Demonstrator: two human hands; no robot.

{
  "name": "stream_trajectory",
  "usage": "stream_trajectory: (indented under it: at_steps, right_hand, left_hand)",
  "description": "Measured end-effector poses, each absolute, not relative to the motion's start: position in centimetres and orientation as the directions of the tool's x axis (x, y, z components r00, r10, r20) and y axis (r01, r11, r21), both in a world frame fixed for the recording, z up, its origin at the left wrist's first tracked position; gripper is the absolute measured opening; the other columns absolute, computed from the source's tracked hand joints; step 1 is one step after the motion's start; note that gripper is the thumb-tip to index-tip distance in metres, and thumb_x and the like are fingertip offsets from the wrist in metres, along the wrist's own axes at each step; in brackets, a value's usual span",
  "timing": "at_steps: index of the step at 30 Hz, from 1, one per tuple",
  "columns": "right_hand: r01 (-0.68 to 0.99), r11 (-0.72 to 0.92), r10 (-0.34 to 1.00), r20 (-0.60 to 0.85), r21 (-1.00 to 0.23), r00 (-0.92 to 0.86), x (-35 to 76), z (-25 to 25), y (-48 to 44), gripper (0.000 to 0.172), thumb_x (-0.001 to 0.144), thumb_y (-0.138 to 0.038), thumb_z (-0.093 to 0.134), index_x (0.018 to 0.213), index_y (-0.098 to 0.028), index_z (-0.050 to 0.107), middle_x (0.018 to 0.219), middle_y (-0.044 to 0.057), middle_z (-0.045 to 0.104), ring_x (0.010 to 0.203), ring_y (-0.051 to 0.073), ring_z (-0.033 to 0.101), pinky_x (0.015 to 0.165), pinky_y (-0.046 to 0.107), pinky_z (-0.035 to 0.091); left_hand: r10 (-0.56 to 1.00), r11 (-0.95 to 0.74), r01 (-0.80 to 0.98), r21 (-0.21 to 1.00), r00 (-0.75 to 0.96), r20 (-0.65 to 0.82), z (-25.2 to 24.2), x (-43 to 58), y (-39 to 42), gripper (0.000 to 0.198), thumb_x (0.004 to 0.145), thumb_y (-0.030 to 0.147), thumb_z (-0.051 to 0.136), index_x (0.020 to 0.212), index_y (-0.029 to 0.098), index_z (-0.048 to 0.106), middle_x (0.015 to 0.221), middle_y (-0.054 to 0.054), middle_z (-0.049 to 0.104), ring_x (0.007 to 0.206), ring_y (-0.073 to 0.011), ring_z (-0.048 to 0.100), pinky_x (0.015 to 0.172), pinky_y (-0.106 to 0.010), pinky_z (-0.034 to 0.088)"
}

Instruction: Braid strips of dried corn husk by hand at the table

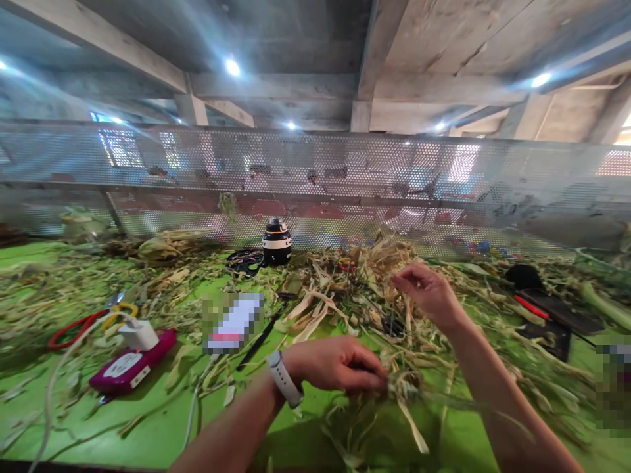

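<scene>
My left hand (340, 365), with a pale watch (285, 380) on its wrist, is low over the green table. Its fingers are closed on a bundle of dried husk strips (408, 387), whose loose ends hang down and spread to the right. Farther forward and to the right, my right hand (430, 294) is raised above the litter of husks, thumb and fingers pinched together. Anything between those fingertips is too small to make out. A heap of dry corn husks (389, 257) lies just beyond the right hand.
A black bottle (277, 243) stands by the perforated metal screen (315, 177). On the left are a phone (235, 322), a purple power strip (133, 364) with a white charger (140, 335), and red-handled scissors (73, 332). A black tool with a red stripe (547, 315) lies right.
</scene>
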State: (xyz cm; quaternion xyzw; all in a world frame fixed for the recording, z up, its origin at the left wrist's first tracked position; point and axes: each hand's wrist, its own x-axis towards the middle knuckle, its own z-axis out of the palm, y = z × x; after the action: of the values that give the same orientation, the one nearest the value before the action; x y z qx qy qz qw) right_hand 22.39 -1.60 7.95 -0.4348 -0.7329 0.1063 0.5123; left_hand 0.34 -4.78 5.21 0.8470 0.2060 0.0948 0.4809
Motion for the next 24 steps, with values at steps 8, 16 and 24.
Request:
stream_trajectory:
  at_steps: [8,16,24]
  right_hand:
    - [-0.317,0.277,0.961,0.258,-0.907,0.102,18.7,3.3,0.8,0.024,0.065,-0.039,0.071,0.062,-0.021,0.056,0.067,-0.003,0.059,0.068,0.013,0.056,0.066,0.025,0.045]
    - [-0.719,-0.064,0.981,0.088,-0.692,-0.172,18.6,4.6,-0.7,0.025,0.073,-0.024,0.068,0.06,-0.02,0.047,0.048,-0.01,0.044,0.053,0.009,0.053,0.08,0.034,0.051]
    - [-0.148,0.166,0.954,0.197,-0.975,-0.228,14.7,3.3,-3.0,0.039,0.074,-0.052,0.061,0.064,-0.02,0.042,0.052,-0.009,0.038,0.048,0.007,0.04,0.062,0.026,0.047]
  left_hand:
    - [0.878,0.147,-0.728,0.669,0.408,0.252,5.3,-0.4,-1.9,0.007,0.073,0.013,0.065,0.079,0.009,0.064,0.058,0.004,0.047,0.047,-0.0007,0.04,0.045,-0.01,0.035]
    - [0.942,0.261,-0.692,0.672,0.334,-0.023,2.5,0.9,0.4,0.008,0.078,0.005,0.052,0.077,0.008,0.059,0.058,0.003,0.048,0.048,-0.0033,0.044,0.047,-0.013,0.039]
    - [0.943,-0.329,0.29,0.899,0.053,0.328,0.6,1.1,1.1,0.018,0.081,0.014,0.043,0.065,0.017,0.05,0.058,0.001,0.048,0.057,-0.0128,0.044,0.058,-0.025,0.036]
